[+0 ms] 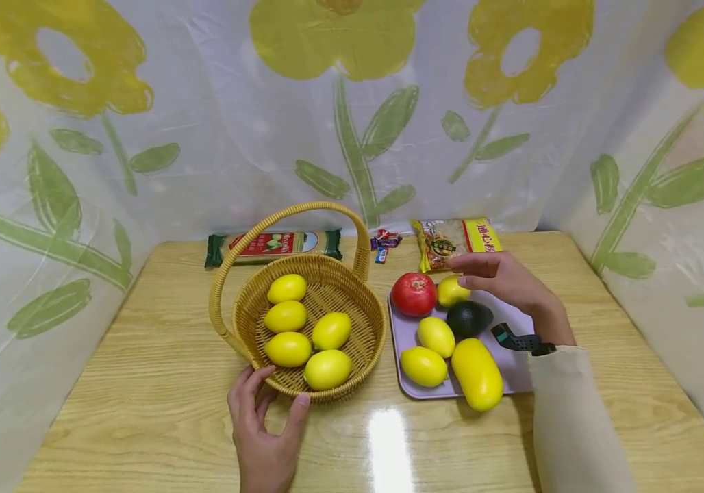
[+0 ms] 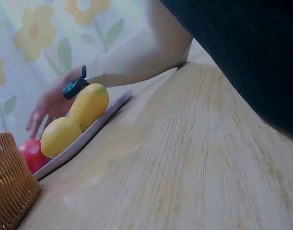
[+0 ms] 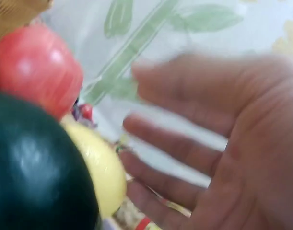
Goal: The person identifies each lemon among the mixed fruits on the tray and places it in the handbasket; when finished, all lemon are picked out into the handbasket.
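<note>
The left hand [image 1: 264, 431] rests its thumb and fingertips against the near side of a round wicker basket [image 1: 364, 366] with a tall arched handle. Several lemons [image 1: 329, 370] lie inside it. On the right, the right hand [image 1: 506, 279] hovers with parted fingers at the back of a pale purple tray [image 1: 515, 380]. Its fingertips are right beside a lemon [image 3: 105, 167] and nothing lies in its palm. Two more lemons [image 1: 424, 367], a red round fruit [image 1: 413, 294], a dark green fruit [image 1: 469, 319] and a long yellow fruit [image 1: 477, 374] share the tray.
Behind the basket lies a long green-ended packet [image 1: 284, 245]. Small wrapped candies [image 1: 385, 239] and a yellow food bag [image 1: 457, 243] are along the table's back edge. A flower-printed cloth [image 1: 204, 150] encloses the wooden table [image 1: 142, 404]. The long yellow fruit overhangs the tray's near edge.
</note>
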`<action>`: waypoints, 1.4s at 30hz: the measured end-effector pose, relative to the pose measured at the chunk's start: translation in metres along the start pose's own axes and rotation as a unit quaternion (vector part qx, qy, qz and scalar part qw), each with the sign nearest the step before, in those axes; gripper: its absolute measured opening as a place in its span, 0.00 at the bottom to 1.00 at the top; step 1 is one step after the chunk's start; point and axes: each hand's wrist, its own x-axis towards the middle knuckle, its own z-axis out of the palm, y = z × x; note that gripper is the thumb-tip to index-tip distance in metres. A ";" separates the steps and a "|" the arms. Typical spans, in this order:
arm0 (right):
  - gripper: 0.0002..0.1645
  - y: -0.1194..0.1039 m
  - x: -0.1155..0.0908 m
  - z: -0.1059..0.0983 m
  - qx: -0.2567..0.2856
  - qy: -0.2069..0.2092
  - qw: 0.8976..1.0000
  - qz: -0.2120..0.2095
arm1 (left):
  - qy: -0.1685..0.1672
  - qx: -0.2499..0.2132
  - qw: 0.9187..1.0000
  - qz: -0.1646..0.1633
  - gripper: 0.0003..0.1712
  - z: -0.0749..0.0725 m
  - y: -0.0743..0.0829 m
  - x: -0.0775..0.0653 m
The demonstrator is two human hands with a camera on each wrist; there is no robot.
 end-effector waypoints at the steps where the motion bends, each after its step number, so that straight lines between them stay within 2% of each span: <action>1: 0.26 0.004 0.001 -0.001 -0.008 -0.003 1.000 0.010 | 0.000 0.001 1.000 -0.001 0.36 0.000 0.000 0.000; 5: 0.24 0.018 0.002 -0.003 -0.035 -0.018 0.999 0.032 | 0.001 0.006 1.000 -0.006 0.36 0.000 0.001 0.000; 9: 0.27 0.026 0.001 -0.003 -0.052 -0.035 0.997 0.035 | -0.001 0.007 1.000 -0.004 0.36 -0.001 0.001 0.000; 13: 0.28 0.026 -0.001 -0.002 -0.075 -0.024 0.996 0.040 | -0.001 0.007 1.000 0.001 0.36 -0.001 0.000 0.000; 18: 0.27 0.006 -0.008 -0.008 -0.087 0.016 0.995 0.045 | -0.003 0.005 1.000 -0.002 0.36 -0.001 0.000 0.000; 20: 0.27 -0.007 -0.010 -0.009 -0.073 0.029 0.997 0.028 | -0.004 0.005 1.000 -0.006 0.36 -0.002 0.001 0.000; 23: 0.25 -0.030 -0.011 -0.003 -0.040 0.032 0.998 -0.027 | -0.006 0.004 1.000 -0.013 0.36 -0.002 0.002 0.001; 25: 0.24 -0.047 -0.009 0.006 -0.015 0.019 0.997 -0.068 | -0.007 0.005 1.000 -0.016 0.36 -0.002 0.002 0.001; 28: 0.24 -0.071 -0.005 0.027 0.010 -0.024 0.992 -0.121 | -0.007 0.004 1.000 -0.018 0.36 -0.002 0.002 0.001; 32: 0.24 -0.093 0.001 0.064 0.000 -0.094 0.982 -0.162 | -0.005 0.008 1.000 -0.021 0.36 -0.002 0.003 0.000; 36: 0.24 -0.106 0.006 0.101 -0.076 -0.139 0.971 -0.181 | -0.001 0.011 1.000 -0.024 0.36 -0.002 0.003 -0.001; 40: 0.24 -0.115 0.010 0.129 -0.176 -0.154 0.952 -0.197 | 0.001 0.009 1.000 -0.020 0.36 -0.002 0.002 -0.001; 42: 0.24 -0.118 0.010 0.141 -0.200 -0.165 0.946 -0.194 | 0.000 0.010 1.000 -0.017 0.36 -0.001 0.002 0.000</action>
